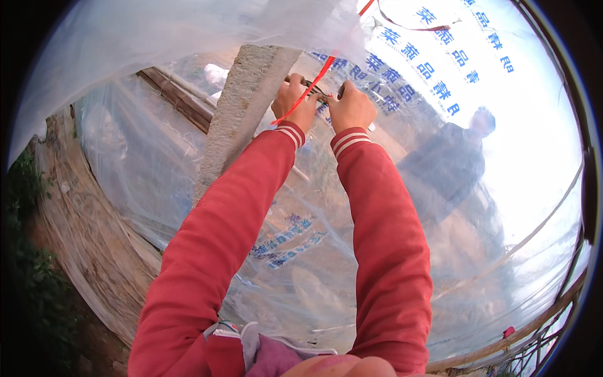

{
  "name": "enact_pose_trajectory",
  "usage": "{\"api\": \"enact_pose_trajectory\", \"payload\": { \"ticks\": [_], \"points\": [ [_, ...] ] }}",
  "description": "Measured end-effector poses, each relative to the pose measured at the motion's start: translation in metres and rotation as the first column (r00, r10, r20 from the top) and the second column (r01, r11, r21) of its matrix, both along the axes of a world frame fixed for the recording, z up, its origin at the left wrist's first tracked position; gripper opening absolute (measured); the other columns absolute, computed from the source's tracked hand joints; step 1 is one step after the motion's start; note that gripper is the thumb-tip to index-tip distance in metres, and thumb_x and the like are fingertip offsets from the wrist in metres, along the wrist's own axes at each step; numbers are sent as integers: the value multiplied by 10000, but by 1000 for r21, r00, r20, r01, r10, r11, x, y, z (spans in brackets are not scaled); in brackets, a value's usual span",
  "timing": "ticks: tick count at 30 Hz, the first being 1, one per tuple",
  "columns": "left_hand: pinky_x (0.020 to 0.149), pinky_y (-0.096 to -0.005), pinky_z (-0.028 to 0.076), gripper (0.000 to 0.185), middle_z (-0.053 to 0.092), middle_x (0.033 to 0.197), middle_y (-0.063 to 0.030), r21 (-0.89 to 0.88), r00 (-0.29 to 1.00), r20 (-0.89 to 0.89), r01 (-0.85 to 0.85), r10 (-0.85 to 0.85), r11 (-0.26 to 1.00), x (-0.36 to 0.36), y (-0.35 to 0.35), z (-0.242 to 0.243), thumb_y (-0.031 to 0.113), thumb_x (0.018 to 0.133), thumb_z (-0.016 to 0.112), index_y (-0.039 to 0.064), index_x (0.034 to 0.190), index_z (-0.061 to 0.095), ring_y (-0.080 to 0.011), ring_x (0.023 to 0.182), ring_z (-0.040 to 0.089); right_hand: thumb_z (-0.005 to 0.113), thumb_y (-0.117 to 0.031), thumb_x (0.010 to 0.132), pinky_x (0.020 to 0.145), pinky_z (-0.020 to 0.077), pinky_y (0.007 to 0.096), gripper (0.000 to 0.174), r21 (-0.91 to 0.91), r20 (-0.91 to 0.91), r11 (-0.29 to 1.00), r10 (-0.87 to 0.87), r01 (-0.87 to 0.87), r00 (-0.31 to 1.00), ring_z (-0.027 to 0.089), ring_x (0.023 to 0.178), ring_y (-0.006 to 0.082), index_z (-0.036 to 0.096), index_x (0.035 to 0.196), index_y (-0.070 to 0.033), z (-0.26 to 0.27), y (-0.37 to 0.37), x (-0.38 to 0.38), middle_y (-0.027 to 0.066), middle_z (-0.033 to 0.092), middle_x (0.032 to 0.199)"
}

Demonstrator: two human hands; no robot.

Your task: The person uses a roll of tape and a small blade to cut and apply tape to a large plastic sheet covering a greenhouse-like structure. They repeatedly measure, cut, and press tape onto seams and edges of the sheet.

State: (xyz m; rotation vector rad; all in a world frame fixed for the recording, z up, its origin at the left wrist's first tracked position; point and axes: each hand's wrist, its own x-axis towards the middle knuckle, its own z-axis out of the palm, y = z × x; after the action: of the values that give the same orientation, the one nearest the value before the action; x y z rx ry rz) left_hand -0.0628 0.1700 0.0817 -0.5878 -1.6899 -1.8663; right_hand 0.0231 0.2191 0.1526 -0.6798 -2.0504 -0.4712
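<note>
Both arms, in red sleeves with striped cuffs, reach up beside a rough concrete post. My left hand is next to the post, its fingers closed on a thin dark cord or wire. At the right end of that strand, my right hand pinches it between thumb and fingers. A red plastic strap hangs down across my left hand. Behind the hands spreads clear plastic sheeting with blue printed characters. Where the strand runs behind the fingers is hidden.
Whitish plastic film droops overhead at the upper left. A wooden pole meets the post's left side. Another person stands behind the sheeting at right. Green plants grow at lower left. A long pole crosses the lower right.
</note>
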Motion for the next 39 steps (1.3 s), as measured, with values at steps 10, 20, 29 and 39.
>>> {"api": "enact_pose_trajectory", "payload": {
  "ticks": [10,20,29,39],
  "points": [
    [842,-479,496,580,701,1054,-263,228,957,250,87,-144,970,-50,17,8,477,852,719,-68,1044,669,-435,972,665,789,-313,783,691,514,451,269,-15,39,997,77,-77,996,696,804,337,675,957,-143,-3,7,-2,113,718,812],
    [1083,-456,359,480,454,1444,-236,7,943,-330,48,-43,999,1,1,-53,189,929,609,-41,1335,499,-371,1358,415,812,-236,765,731,524,432,374,-84,3,975,207,-206,978,703,859,322,671,1102,-160,1,16,4,103,741,902],
    [1235,-476,160,647,249,1632,-146,-437,741,-634,-110,-219,892,-11,-1,-39,356,982,571,162,1556,345,-302,1519,208,789,-179,768,660,506,396,371,-126,-159,910,375,-396,913,660,712,286,682,1116,-106,11,7,30,69,645,707],
    [1151,-470,286,535,456,1463,-131,-330,805,-528,97,-269,939,4,-28,-28,257,969,568,112,1473,457,-331,1396,362,706,-79,864,521,315,253,162,-192,-471,745,501,-639,726,385,540,44,687,1016,-27,-33,-24,88,-41,433,576]
  ]
}}
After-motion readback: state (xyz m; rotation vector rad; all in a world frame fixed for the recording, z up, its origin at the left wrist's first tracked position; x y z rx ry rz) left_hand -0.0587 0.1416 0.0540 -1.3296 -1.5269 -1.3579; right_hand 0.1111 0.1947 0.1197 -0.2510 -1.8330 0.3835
